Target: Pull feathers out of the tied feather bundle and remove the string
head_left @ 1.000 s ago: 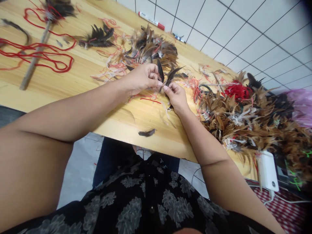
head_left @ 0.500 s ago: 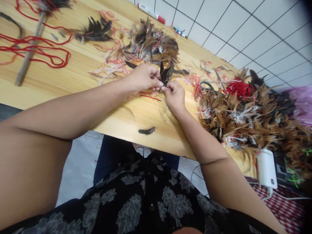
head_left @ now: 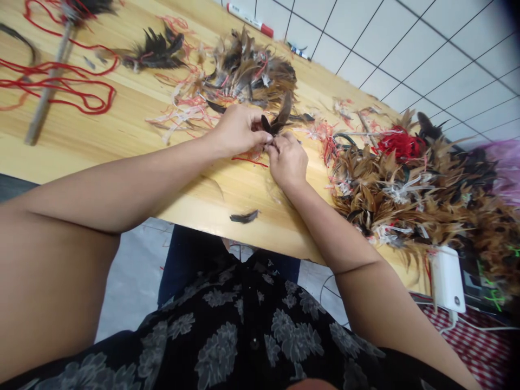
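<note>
My left hand (head_left: 238,130) and my right hand (head_left: 287,160) meet over the wooden table (head_left: 122,135), fingertips pinched together. Between them they hold a small bunch of dark feathers (head_left: 276,120) that fans upward from the fingers. Just behind the hands lies a heap of brown and black feathers (head_left: 252,73) mixed with red and white string. One loose dark feather (head_left: 244,217) lies near the table's front edge, below my hands.
A large pile of brown feathers (head_left: 406,200) with a red tuft (head_left: 400,145) fills the right side. Red cord (head_left: 60,86) and a stick (head_left: 44,92) lie at far left. A red-capped marker (head_left: 249,20) sits at the back edge. A white charger (head_left: 447,279) hangs at right.
The two feathers that stood apart between my fingers have been brought together into one bunch. My right hand has moved up close against my left.
</note>
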`<state>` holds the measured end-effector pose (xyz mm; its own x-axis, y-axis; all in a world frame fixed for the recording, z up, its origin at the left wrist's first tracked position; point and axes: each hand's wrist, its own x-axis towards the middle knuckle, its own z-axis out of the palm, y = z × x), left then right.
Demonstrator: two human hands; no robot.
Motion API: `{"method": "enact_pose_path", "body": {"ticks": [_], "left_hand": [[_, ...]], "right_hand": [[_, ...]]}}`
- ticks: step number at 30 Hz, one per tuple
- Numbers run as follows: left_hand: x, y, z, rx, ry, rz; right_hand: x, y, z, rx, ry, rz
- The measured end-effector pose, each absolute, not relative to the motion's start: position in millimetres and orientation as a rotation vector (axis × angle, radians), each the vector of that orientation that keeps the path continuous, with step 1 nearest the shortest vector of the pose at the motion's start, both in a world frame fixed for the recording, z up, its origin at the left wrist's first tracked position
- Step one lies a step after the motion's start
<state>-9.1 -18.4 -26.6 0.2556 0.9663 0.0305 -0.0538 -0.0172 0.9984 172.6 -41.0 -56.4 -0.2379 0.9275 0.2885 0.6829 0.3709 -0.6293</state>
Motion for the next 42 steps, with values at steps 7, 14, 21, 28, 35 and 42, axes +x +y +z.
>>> {"method": "enact_pose_path", "body": {"ticks": [7, 14, 21, 28, 35, 42], "left_hand": [[-19, -1, -29, 1.331, 1.066, 1.151], [-22, 0, -31, 1.434, 1.041, 1.092], [-18, -1, -20, 1.463, 1.034, 1.060], [-22, -1, -23, 1.413, 0.908, 1.010], [-24, -4, -28, 1.371, 0.776, 0.945], [-24, 5, -33, 1.545, 0.857, 1.190]], "right_hand": [[190, -19, -61, -1.239, -1.885, 0.628], [189, -11, -66, -1.104, -1.700, 1.060], [186, -24, -35, -1.007, -1.647, 1.333], [192, -19, -29, -0.982, -1.661, 1.455], [189, -19, -34, -1.012, -1.661, 1.497], [192, -7, -42, -1.051, -1.430, 1.477]]}}
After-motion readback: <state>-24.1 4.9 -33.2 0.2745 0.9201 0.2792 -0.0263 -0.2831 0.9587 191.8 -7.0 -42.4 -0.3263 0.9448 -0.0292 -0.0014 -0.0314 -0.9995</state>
